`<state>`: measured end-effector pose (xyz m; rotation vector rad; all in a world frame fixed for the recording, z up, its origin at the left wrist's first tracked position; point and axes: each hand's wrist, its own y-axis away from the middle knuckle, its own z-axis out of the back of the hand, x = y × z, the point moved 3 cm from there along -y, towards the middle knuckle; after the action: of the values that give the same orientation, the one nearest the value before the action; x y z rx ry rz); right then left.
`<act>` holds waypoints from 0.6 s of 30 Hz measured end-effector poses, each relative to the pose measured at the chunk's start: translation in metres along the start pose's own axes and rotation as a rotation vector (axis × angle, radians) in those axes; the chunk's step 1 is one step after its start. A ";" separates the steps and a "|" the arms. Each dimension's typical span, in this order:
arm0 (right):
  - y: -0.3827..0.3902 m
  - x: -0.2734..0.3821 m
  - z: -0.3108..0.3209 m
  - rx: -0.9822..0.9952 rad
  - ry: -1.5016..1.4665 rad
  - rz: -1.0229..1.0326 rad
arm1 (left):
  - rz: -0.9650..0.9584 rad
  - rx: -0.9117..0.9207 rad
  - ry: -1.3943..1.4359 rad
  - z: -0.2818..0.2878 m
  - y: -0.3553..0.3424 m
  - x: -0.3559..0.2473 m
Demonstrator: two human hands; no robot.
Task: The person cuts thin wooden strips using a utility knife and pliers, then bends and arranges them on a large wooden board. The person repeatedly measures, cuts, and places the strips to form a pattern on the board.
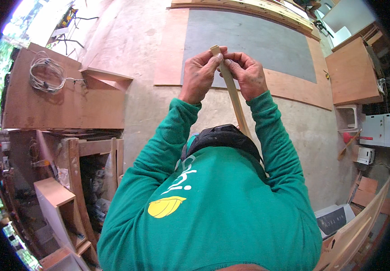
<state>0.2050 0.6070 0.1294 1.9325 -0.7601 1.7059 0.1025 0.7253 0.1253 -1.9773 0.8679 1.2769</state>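
Note:
Near the upper middle, my left hand (198, 76) and my right hand (248, 74) come together around a long, narrow tan strip (234, 99) that looks like wood. My left fingers pinch it close to its far end, whose tip sticks up past them. The right thumb and fingers are closed on the same strip just beside the left ones. From my hands it slants down toward my body, where a black bag or pack (224, 137) at my front hides its lower end.
Ahead lies a plywood sheet (170, 54) with a grey panel (253, 40) on it. Long wooden boards (249, 6) are stacked behind. At left, a coiled white cable (47, 74) rests on a wooden cabinet (68, 106). Another wooden cabinet (353, 72) stands at right, near a white stool (347, 118).

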 end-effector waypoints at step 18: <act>0.034 -0.057 0.009 0.103 0.838 0.421 | -0.112 -0.281 -0.016 0.046 -0.035 -0.012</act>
<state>0.1849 0.5819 0.0711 0.9460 -0.7630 2.5634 0.1028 0.7844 0.1260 -2.1944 0.5851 1.4092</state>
